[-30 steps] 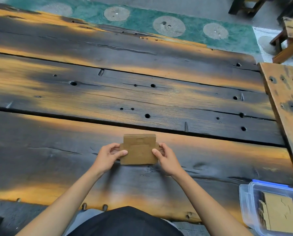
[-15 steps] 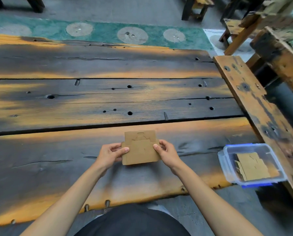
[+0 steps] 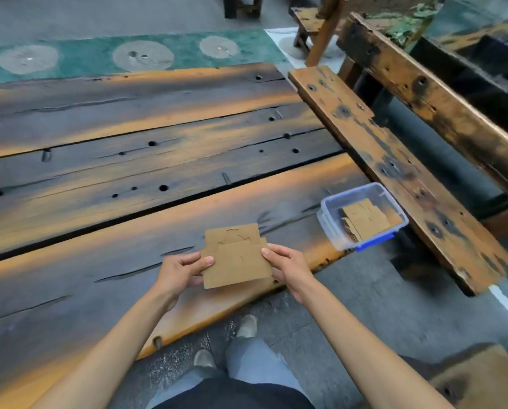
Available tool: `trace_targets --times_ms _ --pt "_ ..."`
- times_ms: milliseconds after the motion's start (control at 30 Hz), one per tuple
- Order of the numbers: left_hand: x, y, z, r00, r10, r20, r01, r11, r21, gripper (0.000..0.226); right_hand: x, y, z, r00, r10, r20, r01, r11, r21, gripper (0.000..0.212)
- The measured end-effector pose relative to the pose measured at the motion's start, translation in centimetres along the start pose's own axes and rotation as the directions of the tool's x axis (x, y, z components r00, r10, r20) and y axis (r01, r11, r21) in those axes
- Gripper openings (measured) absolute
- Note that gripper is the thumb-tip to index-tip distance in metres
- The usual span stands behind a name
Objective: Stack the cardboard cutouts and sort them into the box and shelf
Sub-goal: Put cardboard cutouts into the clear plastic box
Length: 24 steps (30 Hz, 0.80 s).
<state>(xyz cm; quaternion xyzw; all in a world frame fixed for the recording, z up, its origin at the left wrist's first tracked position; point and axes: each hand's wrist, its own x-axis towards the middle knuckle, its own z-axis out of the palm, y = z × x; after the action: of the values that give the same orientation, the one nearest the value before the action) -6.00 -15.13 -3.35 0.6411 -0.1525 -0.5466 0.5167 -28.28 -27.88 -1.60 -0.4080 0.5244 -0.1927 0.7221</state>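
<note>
No legible text, label, brand, number or sign found anywhere in view. Cardboard cutouts (image 3: 236, 256) checked: plain brown faces, cut lines only, no print. Clear plastic box (image 3: 364, 215) checked: no sticker or embossed mark readable on walls or blue clip. Wooden surface (image 3: 128, 172) checked: grain, holes and dark staining only, no stamps or writing. Green floor mat (image 3: 99, 54) checked: pale round patterns, no lettering.
</note>
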Motion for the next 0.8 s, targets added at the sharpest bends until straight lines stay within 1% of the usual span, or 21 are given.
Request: trace_targets --times_ms 67,133,300,433,533,633,733,800 --pt "0.0 -0.1 1.3 1.0 -0.008 0.011 0.008 1.0 0.017 0.015 -0.6 0.2 -1.8 1.0 0.008 0.03 -0.009 1.0 0.024 0.029" --pt "0.1 -0.2 2.7 1.0 -0.016 0.026 0.015 0.999 0.04 0.016 -1.1 0.3 -3.7 1.0 0.002 0.029 -0.003 1.0 0.03 0.029" --pt "1.2 0.0 7.6 0.999 -0.026 0.046 0.022 0.995 0.095 0.014 -0.7 -0.2 -8.2 0.994 -0.003 -0.11 0.002 1.0 -0.01 0.028" --pt "2.3 0.5 12.3 0.998 -0.031 0.063 0.024 0.995 0.101 0.015 0.5 -1.5 -12.7 0.989 -0.014 -0.147 0.013 1.0 -0.009 0.027" --pt "3.3 0.9 16.3 0.993 -0.046 0.106 0.036 0.995 0.093 0.016 1.3 -2.9 -16.8 0.983 -0.038 -0.179 0.036 0.999 -0.017 0.027" --pt "4.8 1.3 20.1 0.985 -0.071 0.157 0.05 0.99 0.134 0.015 2.2 -4.2 -21.2 0.978 -0.056 -0.201 0.046 0.998 -0.051 0.028" --pt "6.3 1.5 23.3 0.97 -0.092 0.225 0.053 0.984 0.172 0.024 2.9 -5.5 -24.9 0.975 -0.049 -0.217 0.034 0.997 -0.074 0.027" --pt "7.0 1.7 25.3 0.964 -0.104 0.244 0.055 0.978 0.2 0.026 3.4 -6.4 -26.8 0.973 -0.046 -0.227 0.027 0.996 -0.087 0.027"
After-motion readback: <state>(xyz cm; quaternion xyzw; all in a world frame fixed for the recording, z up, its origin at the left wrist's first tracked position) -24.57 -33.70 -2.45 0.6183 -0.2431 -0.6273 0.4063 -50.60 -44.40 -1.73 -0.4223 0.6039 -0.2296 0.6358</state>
